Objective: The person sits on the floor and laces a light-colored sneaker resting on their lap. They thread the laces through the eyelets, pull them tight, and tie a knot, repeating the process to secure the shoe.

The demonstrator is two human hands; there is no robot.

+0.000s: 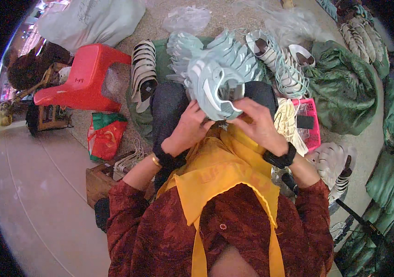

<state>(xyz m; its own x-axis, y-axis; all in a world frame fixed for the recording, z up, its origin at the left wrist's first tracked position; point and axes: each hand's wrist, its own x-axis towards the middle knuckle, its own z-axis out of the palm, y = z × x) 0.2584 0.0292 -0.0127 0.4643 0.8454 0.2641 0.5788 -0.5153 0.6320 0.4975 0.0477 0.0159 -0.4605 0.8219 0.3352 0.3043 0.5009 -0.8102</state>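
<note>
A pale blue shoe upper with white panels is held between my two hands above my lap, its opening facing up and to the right. My left hand grips its near left edge, fingers bent inward. Closed on its near right edge is my right hand, thumb below and fingers at the collar. Just beyond, a pile of similar pale blue shoe uppers lies on a dark green cloth, partly covered by the held one. A yellow apron drapes my lap under both hands.
Left stands a red plastic chair near a red and green bag. Cream stacked uppers lie left of the pile. To the right are white cords, a pink basket and green sacking. A wooden box sits by my left elbow.
</note>
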